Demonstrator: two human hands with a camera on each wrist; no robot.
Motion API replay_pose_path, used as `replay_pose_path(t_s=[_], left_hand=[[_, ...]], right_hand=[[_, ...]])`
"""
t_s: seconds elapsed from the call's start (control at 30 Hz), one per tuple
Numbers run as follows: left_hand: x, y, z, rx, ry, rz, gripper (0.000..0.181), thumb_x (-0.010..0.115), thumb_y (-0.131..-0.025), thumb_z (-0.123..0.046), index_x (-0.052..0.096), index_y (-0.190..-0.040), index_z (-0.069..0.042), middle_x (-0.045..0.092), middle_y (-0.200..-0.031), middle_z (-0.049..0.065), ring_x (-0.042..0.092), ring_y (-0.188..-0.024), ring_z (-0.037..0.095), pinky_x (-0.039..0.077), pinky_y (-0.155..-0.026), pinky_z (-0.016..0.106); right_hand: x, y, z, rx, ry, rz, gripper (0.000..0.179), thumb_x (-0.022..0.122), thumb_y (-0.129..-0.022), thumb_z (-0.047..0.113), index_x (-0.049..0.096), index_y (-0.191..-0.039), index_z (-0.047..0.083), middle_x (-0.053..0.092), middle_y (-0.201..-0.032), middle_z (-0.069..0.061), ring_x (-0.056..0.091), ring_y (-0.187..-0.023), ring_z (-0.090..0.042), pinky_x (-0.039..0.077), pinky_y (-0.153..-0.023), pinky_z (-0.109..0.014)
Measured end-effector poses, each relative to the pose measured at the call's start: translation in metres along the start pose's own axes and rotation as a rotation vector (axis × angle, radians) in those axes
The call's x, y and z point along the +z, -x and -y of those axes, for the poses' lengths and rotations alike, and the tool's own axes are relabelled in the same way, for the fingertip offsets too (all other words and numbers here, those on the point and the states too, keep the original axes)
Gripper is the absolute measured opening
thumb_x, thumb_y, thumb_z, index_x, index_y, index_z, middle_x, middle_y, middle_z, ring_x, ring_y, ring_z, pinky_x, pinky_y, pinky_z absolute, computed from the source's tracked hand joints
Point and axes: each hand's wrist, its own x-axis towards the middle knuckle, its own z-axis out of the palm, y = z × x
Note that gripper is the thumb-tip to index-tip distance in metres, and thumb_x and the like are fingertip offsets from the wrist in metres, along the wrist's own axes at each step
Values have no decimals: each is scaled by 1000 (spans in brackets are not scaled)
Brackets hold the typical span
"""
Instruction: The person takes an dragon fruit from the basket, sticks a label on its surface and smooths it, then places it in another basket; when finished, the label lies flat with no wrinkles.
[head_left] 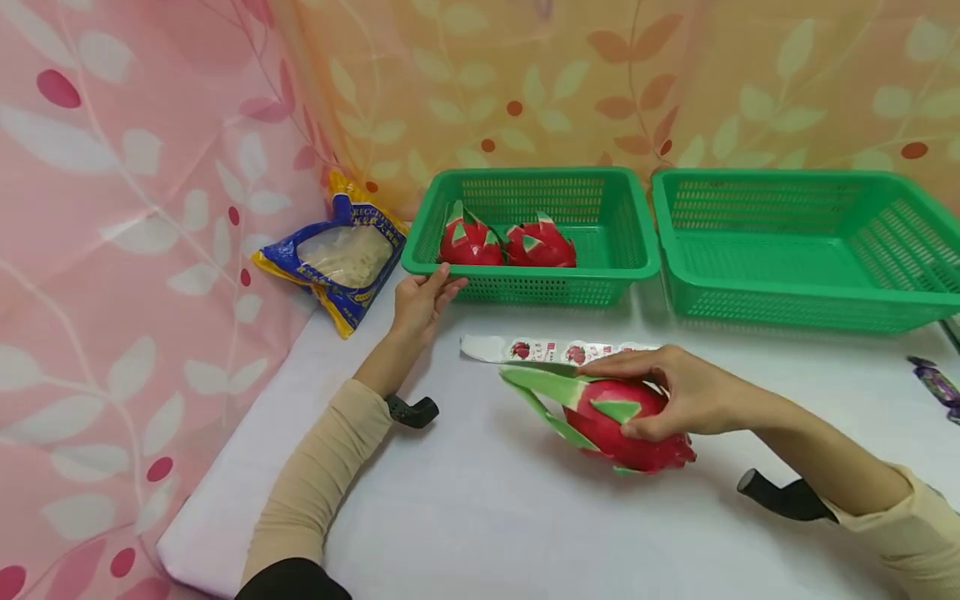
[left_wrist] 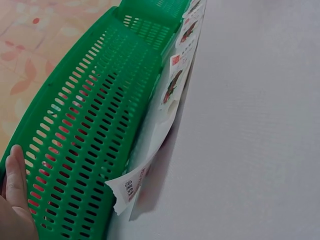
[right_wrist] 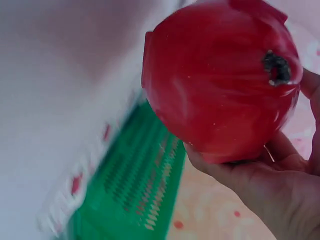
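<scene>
My right hand (head_left: 693,392) grips a red dragon fruit (head_left: 622,417) with long green scales, thumb on the near side and fingers over the top. The fruit hangs above the white table, in front of a strip of printed stickers (head_left: 555,350). In the right wrist view, the dragon fruit (right_wrist: 220,85) shows its end with a dark stem scar. My left hand (head_left: 423,304) holds the front rim of the left green basket (head_left: 525,273) near its left corner, thumb at the rim and fingers against the outer wall. Inside lie two dragon fruits (head_left: 471,242).
A second green basket (head_left: 810,300) stands just right of the first. To the left, a blue and yellow bag (head_left: 345,258) with a see-through window leans by the patterned curtain. A purple wrapped candy (head_left: 936,385) lies at the right edge.
</scene>
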Motion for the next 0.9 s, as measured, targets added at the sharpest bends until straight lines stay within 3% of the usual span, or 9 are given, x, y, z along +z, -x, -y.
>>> replay_pose_path(t_s=[0.33,0.6,0.77,0.9], left_hand=[[2,0,0,5,-17,-6,13,57,-90,-14,58,-93,-2,70,-71,5,69,-67,11,53,-64,14],[0,1,-1,-18,-1,17,14,54,-92,-15,56,-91,-1,70,-71,6,69,-68,13,54,-64,17],[1,1,0,-25,21,49,18,52,-94,-18,56,-88,-2,70,-71,7,69,-67,13,55,-64,19],[1,2,3,-39,18,86,22,51,-95,-21,56,-88,-1,70,-71,6,69,-66,13,55,-62,19]], right_hand=[[28,1,-1,-62,29,123,58,71,-77,25,51,-131,22,52,-129,4,48,-111,-9,53,-75,-23],[32,-8,12,-129,262,215,56,62,-84,38,45,-135,23,40,-140,4,36,-130,-17,49,-91,-31],[28,-8,11,-183,214,198,54,61,-87,39,46,-135,22,44,-139,3,37,-131,-19,48,-93,-34],[18,-4,1,-201,128,125,48,63,-87,30,50,-132,21,52,-133,4,45,-125,-14,50,-91,-33]])
